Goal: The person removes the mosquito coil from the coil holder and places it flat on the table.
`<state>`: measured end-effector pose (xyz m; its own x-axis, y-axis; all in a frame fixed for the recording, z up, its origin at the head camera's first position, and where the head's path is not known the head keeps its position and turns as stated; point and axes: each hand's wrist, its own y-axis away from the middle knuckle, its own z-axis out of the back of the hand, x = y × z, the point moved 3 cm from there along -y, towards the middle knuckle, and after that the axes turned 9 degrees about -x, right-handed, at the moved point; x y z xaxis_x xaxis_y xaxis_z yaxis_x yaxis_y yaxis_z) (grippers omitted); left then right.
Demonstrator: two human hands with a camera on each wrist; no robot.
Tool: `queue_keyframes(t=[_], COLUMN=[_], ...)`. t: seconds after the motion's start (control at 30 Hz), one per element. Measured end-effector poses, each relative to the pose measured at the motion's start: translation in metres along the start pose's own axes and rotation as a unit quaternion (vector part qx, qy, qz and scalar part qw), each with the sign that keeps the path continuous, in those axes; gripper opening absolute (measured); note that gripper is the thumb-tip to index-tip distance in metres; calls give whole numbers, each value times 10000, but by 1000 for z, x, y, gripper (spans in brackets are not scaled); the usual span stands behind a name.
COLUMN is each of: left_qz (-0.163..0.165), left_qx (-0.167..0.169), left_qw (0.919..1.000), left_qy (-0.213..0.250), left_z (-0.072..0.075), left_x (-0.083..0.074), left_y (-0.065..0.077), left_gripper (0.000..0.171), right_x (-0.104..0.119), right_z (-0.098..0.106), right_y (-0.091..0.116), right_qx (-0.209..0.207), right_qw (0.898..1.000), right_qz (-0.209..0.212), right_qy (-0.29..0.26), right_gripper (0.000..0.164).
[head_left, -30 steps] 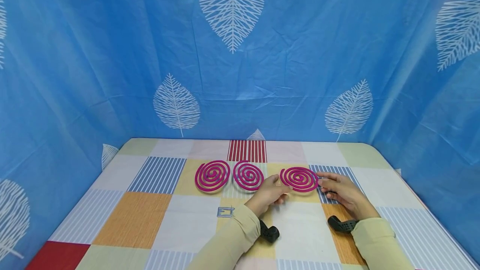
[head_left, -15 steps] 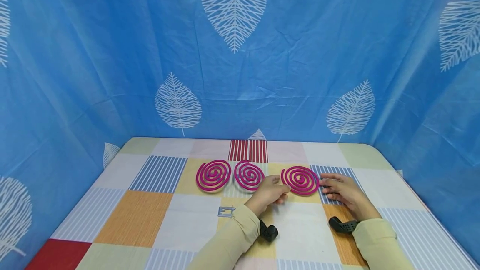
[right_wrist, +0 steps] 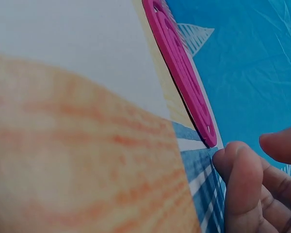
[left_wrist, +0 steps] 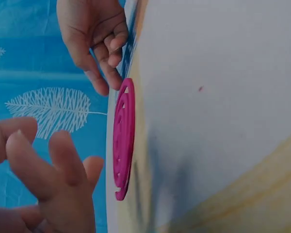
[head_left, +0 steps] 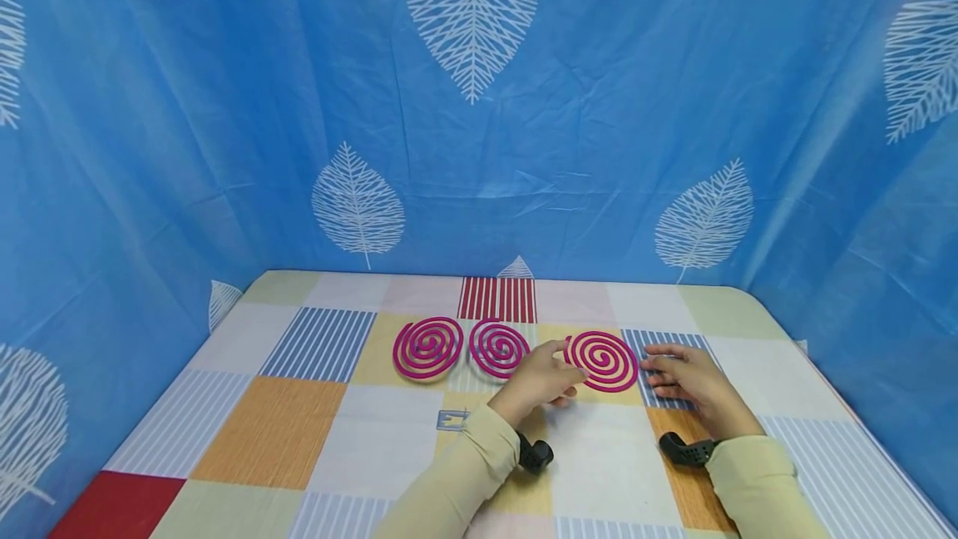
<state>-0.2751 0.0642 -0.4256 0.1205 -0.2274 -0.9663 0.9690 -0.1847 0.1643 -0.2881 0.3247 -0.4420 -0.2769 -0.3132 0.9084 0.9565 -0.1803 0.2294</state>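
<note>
Right-of-centre coil lies flatter now, well inside counter edges; your left hand, right hand: fingers loose, empty.

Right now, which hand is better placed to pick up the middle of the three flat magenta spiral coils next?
Likely the left hand: it appears empty and is nearest the middle magenta spiral coil, while the right hand, also seemingly empty, sits beyond the rightmost coil.
</note>
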Motion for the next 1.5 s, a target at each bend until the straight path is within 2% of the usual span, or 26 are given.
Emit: queue_keyframes(t=[0.23, 0.37, 0.53, 0.73, 0.83, 1.13, 1.33, 1.5], left_qz=[-475, -623, -841, -1028, -1091, -1542, -1670, -1755], left_qx=[258, 301, 369, 532, 497, 497, 308, 128], left_qw=[9983, 9974, 9953, 9921, 9914, 9846, 9812, 9788], left_qy=[-219, -223, -316, -487, -520, -656, -920, -1051], left_z=[6, 13, 22, 36, 44, 67, 84, 101], left_x=[-9, -15, -23, -32, -37, -51, -53, -52], left_y=[3, 3, 3, 6, 8, 17, 24, 28], left_gripper=[61, 58, 54, 54, 53, 53, 53, 52], right_x=[2, 5, 10, 14, 17, 24, 32, 38], right_z=[1, 1, 0, -3, -5, -13, -20, -28], right_y=[0, 1, 2, 4, 5, 10, 16, 20], right_qx=[-21, -22, 95, 336, 417, 730, 818, 971], right_qw=[10000, 9997, 9980, 9950, 9932, 9847, 9796, 9776], right_qz=[60, 176, 533, 894, 1040, 1559, 1809, 1859], right_qy=[44, 136, 312, 284, 314, 286, 317, 145], right_gripper=[53, 53, 53, 54, 55, 51, 49, 48])
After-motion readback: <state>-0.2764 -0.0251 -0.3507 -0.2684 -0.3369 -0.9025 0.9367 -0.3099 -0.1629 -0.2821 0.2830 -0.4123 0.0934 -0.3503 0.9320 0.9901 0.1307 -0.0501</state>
